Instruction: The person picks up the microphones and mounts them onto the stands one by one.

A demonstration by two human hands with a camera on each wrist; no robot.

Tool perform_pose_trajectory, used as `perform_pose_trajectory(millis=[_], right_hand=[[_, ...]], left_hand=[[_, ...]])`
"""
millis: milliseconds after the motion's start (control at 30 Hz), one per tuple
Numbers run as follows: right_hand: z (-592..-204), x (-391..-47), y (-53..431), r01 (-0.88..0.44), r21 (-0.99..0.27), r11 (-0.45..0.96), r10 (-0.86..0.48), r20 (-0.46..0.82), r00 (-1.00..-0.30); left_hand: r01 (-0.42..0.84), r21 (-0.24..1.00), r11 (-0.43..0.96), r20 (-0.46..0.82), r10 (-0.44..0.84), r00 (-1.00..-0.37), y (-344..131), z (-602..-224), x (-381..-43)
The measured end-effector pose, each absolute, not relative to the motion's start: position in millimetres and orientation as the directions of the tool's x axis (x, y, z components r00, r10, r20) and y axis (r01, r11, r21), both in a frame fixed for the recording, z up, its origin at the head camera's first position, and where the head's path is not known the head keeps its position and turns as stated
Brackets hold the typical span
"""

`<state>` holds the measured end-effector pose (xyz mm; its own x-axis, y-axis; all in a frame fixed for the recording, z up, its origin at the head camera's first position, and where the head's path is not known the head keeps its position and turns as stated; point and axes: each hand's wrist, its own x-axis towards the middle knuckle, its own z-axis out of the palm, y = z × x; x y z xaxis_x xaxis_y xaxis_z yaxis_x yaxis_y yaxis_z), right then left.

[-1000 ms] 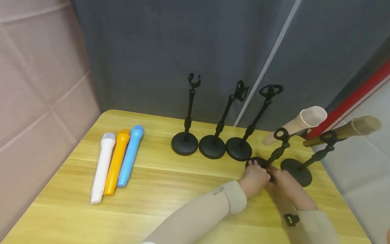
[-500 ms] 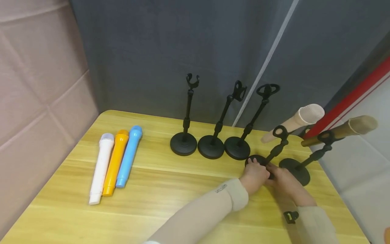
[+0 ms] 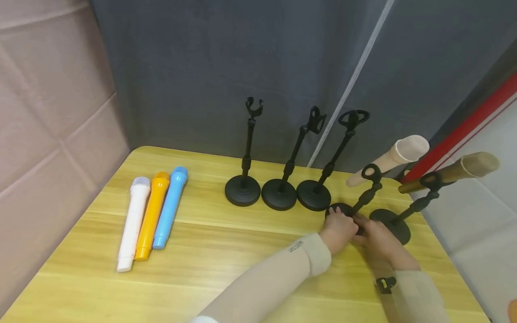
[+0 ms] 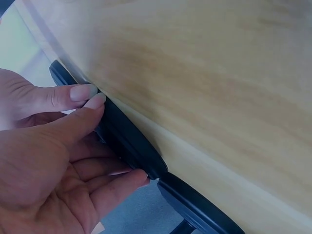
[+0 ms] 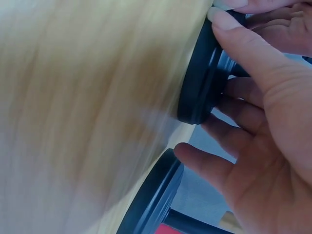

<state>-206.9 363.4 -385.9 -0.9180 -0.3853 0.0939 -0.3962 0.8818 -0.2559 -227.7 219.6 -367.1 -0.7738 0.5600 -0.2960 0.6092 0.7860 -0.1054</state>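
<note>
Both hands are at the round black base of a microphone stand (image 3: 365, 197), the second from the right. My left hand (image 3: 338, 231) holds the base's left and near side; its thumb (image 4: 93, 107) presses the rim and its other fingers curl beneath. From the right, my right hand (image 3: 377, 237) grips the same base, thumb on the rim and fingers curled around it. The two thumb tips meet in the left wrist view. A beige microphone (image 3: 389, 161) slants at this stand's top clip. The neighbouring base (image 4: 200, 207) stands right against the held one in the left wrist view.
Three black stands (image 3: 242, 190) with bare clips stand in a row to the left. At far right another stand (image 3: 392, 224) carries a gold-brown microphone (image 3: 456, 172). White (image 3: 133, 224), orange (image 3: 152, 215) and blue (image 3: 170, 208) microphones lie on the wooden table's left side.
The head view has shifted slightly. Both hands stay on the same stand base, with hardly any visible movement.
</note>
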Motion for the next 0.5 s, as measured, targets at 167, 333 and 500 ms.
perform_pose_trajectory(millis=[167,333,500], right_hand=[[-385,-206,365,-0.376,-0.252,0.892,-0.373,0.064,-0.926],[-387,-204,363,-0.374,-0.253,0.892,-0.365,0.081,-0.927],[-389,-202,360,-0.344,-0.260,0.902,-0.335,0.078,-0.939]], left_hand=[[0.619,-0.115,0.777,-0.287,0.571,-0.769,218,-367,-227],[0.647,-0.116,0.753,-0.251,0.608,-0.753,209,-372,-229],[0.629,0.054,0.775,-0.190,0.627,-0.756,189,-377,-234]])
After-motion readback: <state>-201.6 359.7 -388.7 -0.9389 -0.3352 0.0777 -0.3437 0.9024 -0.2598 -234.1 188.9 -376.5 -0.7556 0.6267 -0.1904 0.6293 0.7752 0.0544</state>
